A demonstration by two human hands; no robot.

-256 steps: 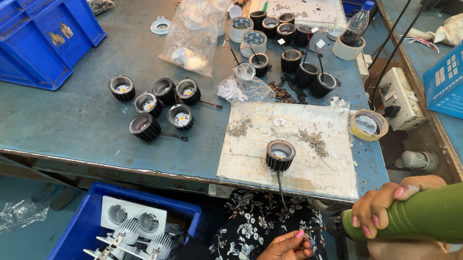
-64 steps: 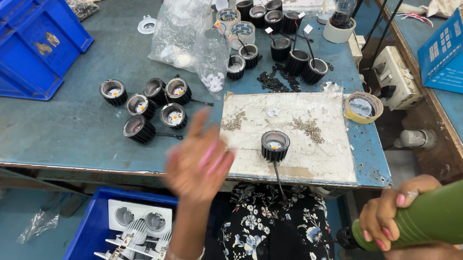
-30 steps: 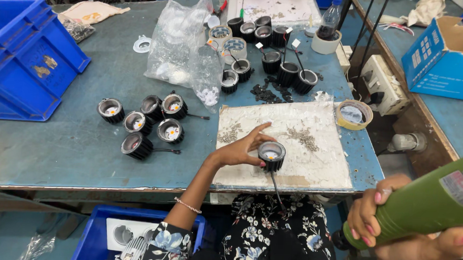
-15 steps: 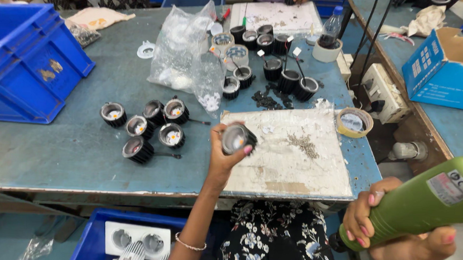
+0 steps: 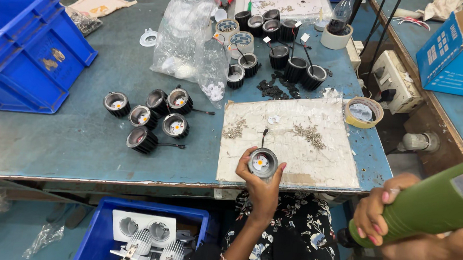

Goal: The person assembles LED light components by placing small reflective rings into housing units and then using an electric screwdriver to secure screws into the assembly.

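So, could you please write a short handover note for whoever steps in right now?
Left hand holds one round black lamp housing, open face up, above the near edge of the white work board.
Right hand grips a green power tool, off the table to the right.
Five similar housings lie grouped on the table, left of the board.
Small screws lie on the board.

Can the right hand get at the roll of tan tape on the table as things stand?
Probably not right away: the right hand is wrapped around a green cylindrical power tool. The tan tape roll lies uncovered near the table's right edge, so the path looks free.
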